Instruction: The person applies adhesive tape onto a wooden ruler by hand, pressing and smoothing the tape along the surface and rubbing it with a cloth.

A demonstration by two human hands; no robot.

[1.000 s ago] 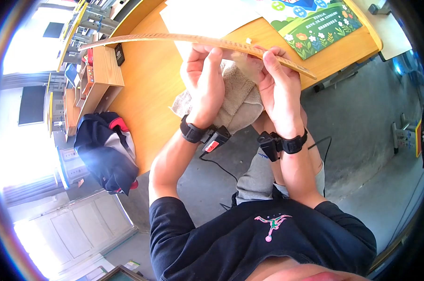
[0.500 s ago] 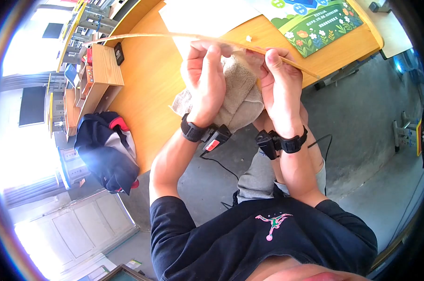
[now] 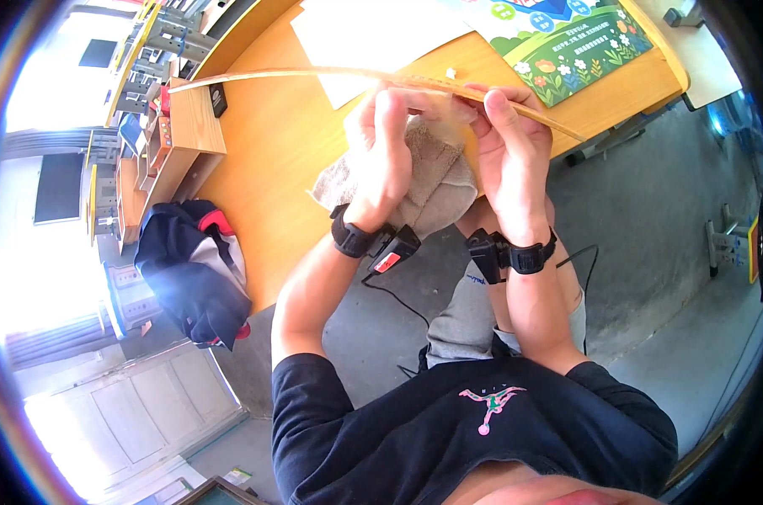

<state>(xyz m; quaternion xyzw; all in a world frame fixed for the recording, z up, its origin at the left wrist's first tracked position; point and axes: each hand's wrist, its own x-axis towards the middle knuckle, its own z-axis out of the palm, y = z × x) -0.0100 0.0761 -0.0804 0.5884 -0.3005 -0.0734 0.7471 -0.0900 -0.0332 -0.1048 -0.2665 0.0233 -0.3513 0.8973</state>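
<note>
A long, thin, slightly bowed wooden strip (image 3: 280, 72) runs across the head view above the desk. Near the strip's middle, the fingers of my left hand (image 3: 381, 151) are closed, pinching at it. My right hand (image 3: 514, 156) grips it toward the right end, thumb on top. Between both hands shows a pale, translucent piece like film or tape (image 3: 436, 105); its kind is unclear. Beneath my hands a beige towel (image 3: 440, 181) lies crumpled on the desk's front edge. Some fingertips are hidden behind the strip and thumbs.
The wooden desk (image 3: 264, 168) carries white paper (image 3: 356, 42), a green flowered poster (image 3: 579, 59) and a small white scrap (image 3: 450, 73). At left stand a wooden desktop shelf (image 3: 194, 126) and a dark jacket (image 3: 192, 269). Cables (image 3: 398, 295) hang from my wrist straps.
Both hands and the strip have shifted slightly right and down in view. The translucent piece between the hands shows more clearly. The towel stays nearly in place.
</note>
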